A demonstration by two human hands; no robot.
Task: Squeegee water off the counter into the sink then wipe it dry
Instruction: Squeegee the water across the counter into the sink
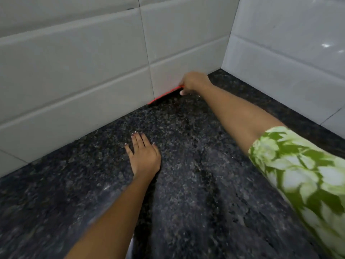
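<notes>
A dark speckled granite counter (196, 165) fills the lower part of the view, with wet streaks across it. My right hand (195, 82) reaches to the back of the counter and is closed on a red squeegee (164, 96). Its blade lies along the foot of the tiled back wall, close to the corner. My left hand (143, 154) rests flat on the counter nearer to me, fingers spread, holding nothing. The squeegee's handle is hidden inside my right hand. No sink is in view.
Pale grey tiles (84, 71) form the back wall, and a second tiled wall (289, 62) meets it at the right, closing the corner. A green and white floral sleeve (298, 174) covers my right upper arm.
</notes>
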